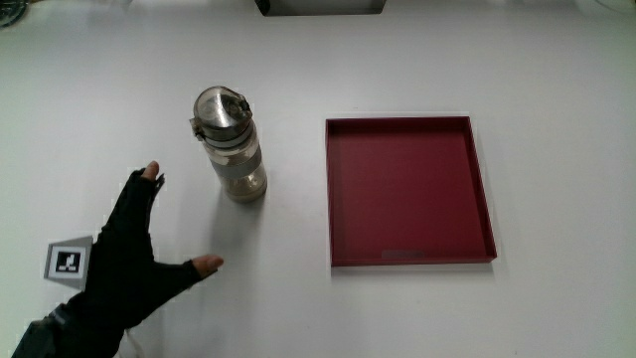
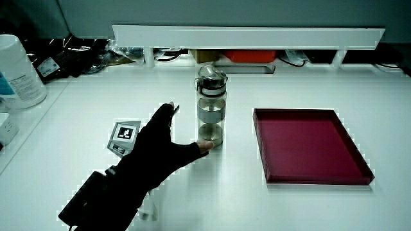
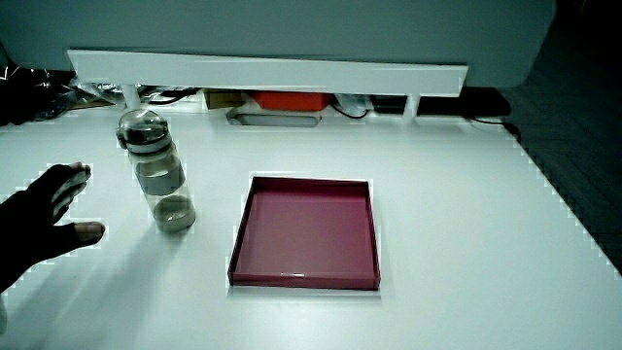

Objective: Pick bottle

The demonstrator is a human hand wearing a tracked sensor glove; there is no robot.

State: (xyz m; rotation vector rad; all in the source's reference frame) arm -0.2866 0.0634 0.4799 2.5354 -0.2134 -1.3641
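My hand point(image 1: 124, 264) low on desk point(image 1: 556, 80), lower-left of main view, beside bottle point(image 1: 231, 147) and nearer me than it. Fingers point(image 1: 149, 177) spread wide, thumb out, holding nothing. Bottle stands upright, long axis vertical, cap up, upper-centre of frame, just apart from fingertips. In a side view thumb tip point(image 2: 204, 147) looks close to bottle base; contact unclear. Red tray point(image 1: 409, 189) beside bottle, away from hand, well apart. Approach path looks clear; side grasp on body seems apt.
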